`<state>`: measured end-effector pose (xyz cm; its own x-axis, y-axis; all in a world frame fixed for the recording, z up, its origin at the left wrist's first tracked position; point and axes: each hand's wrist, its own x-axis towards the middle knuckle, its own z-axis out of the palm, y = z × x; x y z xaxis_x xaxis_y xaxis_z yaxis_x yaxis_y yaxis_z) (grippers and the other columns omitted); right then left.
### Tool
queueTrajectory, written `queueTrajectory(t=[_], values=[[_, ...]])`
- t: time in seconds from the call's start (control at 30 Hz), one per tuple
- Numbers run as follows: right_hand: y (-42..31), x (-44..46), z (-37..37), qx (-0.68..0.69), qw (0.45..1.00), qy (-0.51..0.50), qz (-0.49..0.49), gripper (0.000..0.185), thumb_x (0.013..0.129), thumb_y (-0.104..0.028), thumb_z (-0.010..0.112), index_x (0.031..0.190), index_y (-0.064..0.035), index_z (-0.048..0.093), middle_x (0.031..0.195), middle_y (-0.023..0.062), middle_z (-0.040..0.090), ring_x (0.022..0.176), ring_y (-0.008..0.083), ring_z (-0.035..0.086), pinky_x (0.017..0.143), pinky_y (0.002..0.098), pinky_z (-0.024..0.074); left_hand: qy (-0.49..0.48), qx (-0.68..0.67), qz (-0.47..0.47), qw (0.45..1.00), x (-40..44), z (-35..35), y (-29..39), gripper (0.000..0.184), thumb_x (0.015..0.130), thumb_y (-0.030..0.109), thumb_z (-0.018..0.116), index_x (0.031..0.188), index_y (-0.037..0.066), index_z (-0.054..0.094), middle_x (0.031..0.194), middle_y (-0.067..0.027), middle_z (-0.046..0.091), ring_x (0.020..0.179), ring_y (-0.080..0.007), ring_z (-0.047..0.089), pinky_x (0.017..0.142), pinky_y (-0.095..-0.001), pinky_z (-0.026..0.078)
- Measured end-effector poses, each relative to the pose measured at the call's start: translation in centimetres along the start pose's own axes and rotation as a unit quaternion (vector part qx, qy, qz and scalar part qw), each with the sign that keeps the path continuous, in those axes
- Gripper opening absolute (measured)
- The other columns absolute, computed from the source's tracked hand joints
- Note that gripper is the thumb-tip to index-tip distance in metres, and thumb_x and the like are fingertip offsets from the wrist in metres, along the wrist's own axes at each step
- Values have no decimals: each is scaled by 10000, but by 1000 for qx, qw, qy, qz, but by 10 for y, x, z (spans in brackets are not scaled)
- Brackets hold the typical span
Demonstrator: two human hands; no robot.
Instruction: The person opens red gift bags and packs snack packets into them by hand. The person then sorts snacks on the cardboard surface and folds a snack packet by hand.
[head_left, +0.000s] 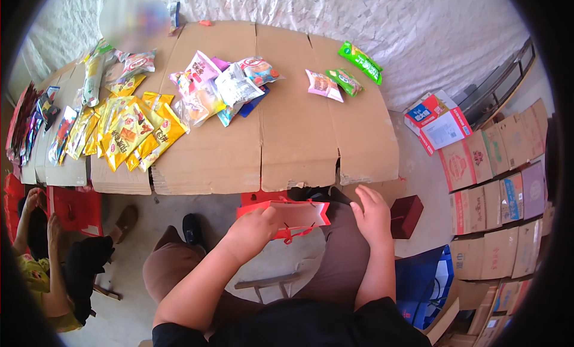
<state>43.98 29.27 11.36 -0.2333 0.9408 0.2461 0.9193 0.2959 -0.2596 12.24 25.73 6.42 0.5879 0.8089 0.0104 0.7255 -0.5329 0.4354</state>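
- Hands are apart, on a clock face centred in the view: the left hand (258, 228), at 7 o'clock, is closed over the left end of a red gift bag (302, 214); the right hand (370, 212), at 4 o'clock, is off the bag with its fingers spread.
- The gift bag is at 6 o'clock, near the cardboard-covered tabletop's (209, 155) front edge, its pale inside showing.
- At 8 o'clock, another person (57, 281) sits with both hands near a second red bag (78, 210).
- Between 9 and 10 o'clock, yellow snack packets (128, 131) overlap in a pile.
- At 11 o'clock lies a heap of pink, white and blue packets (236, 87).
- At 1 o'clock are three packets (345, 82), two green and one pink.
- At 4 o'clock, beyond the right hand, stands a dark red box (406, 217).
- At 3 o'clock, cardboard cartons (493, 200) are stacked.
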Motion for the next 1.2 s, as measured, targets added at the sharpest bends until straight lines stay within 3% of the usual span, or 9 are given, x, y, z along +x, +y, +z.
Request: queueTrajectory(t=[0.17, 0.4, 0.5, 0.57, 0.67, 0.8, 0.9, 1.1, 1.2], values=[[-20, 32, -10, -76, 990, -28, -115, 378, 812, -122, 720, 1141, 32, 615, 1216, 171, 619, 1102, 360, 593, 926, 442, 497, -15, 14, 2, 1000, 0, -4, -2, 65, 767, 87, 622, 797, 71, 677, 1039, -125, 548, 991, -290, 598, 802, -389, 546], [35, 122, 26, -87, 989, -40, -110, 356, 852, -97, 669, 1187, 10, 612, 1303, 173, 574, 1190, 366, 549, 991, 448, 472, -43, -3, -16, 999, 8, -3, -2, 70, 765, 92, 622, 794, 70, 682, 1034, -119, 549, 985, -279, 602, 803, -386, 548], [65, 172, 52, -107, 989, -29, -102, 346, 877, -74, 629, 1210, 19, 614, 1438, 200, 464, 1300, 390, 470, 1068, 442, 419, -41, 1, -11, 999, 12, 2, -6, 64, 771, 102, 620, 791, 65, 668, 1013, -118, 545, 965, -280, 598, 794, -387, 545], [85, 204, 69, -158, 981, -4, -108, 370, 898, -76, 611, 1261, -6, 603, 1558, 158, 314, 1424, 348, 322, 1132, 431, 358, -40, -8, -19, 999, 14, 2, -10, 59, 774, 106, 618, 787, 64, 657, 1003, -119, 543, 958, -280, 594, 789, -388, 543], [90, 244, 79, -214, 975, -16, -54, 426, 915, -74, 589, 1336, -20, 558, 1583, 148, 271, 1464, 326, 248, 1165, 425, 309, -31, -18, -25, 999, 17, 2, -15, 57, 779, 114, 615, 777, 61, 637, 987, -119, 538, 952, -281, 588, 779, -390, 539], [105, 269, 93, -225, 974, -31, -11, 472, 929, -86, 577, 1389, -19, 499, 1580, 128, 282, 1461, 314, 248, 1169, 420, 306, -13, -26, -19, 999, 23, -1, -17, 59, 782, 123, 615, 778, 65, 628, 969, -115, 532, 950, -279, 584, 769, -392, 535], [103, 268, 95, -212, 976, 40, -25, 524, 919, -88, 595, 1416, -3, 454, 1578, 102, 292, 1447, 309, 270, 1163, 421, 316, -3, -30, -22, 999, 23, -1, -16, 63, 784, 128, 616, 771, 67, 629, 960, -115, 529, 950, -278, 583, 770, -394, 535], [49, 228, 62, -192, 974, 61, -106, 553, 887, -97, 640, 1399, 12, 459, 1555, 125, 325, 1416, 323, 317, 1155, 428, 327, -26, -4, -27, 999, 18, 2, -13, 78, 794, 135, 612, 765, 71, 646, 995, -133, 544, 959, -299, 605, 784, -406, 540], [19, 206, 42, -116, 972, 97, -179, 559, 885, -98, 633, 1403, 18, 457, 1513, 154, 386, 1372, 342, 381, 1125, 429, 350, 16, -25, -42, 999, 10, 3, -16, 71, 794, 115, 605, 767, 77, 660, 1032, -146, 557, 968, -310, 618, 795, -413, 542]])
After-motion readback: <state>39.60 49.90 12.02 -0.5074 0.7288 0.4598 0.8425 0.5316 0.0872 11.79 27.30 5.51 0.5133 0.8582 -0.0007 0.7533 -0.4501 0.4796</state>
